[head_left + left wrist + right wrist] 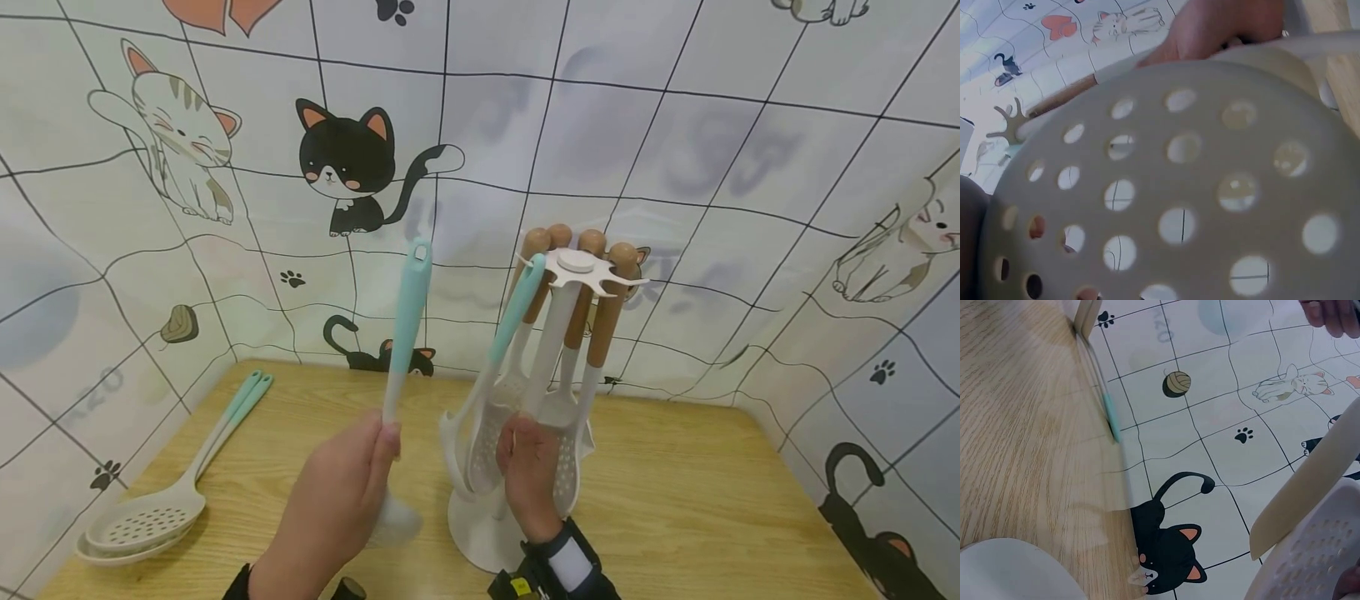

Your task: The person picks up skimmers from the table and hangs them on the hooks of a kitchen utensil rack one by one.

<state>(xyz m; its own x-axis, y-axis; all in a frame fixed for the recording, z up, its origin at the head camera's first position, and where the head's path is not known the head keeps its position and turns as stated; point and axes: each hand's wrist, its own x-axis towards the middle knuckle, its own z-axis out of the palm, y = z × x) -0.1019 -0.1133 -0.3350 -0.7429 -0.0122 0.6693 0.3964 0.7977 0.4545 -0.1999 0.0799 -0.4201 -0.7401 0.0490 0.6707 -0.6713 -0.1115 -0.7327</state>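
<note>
My left hand (337,492) grips the white lower shaft of a skimmer (408,321) with a teal handle, held upright with its head low. Close to the lens in the left wrist view is the round perforated skimmer head (1166,187). To the right stands a white utensil stand (577,260) with a star-shaped hook top and a round base. My right hand (528,471) holds this stand around its post, between the hanging utensils. One teal-handled utensil (517,308) and several with wooden handles (606,321) hang from it.
Two teal-handled utensils, the upper a perforated skimmer (142,521), lie stacked on the left of the wooden table (690,500). A cat-patterned sheet (495,142) rises behind the table and along both sides.
</note>
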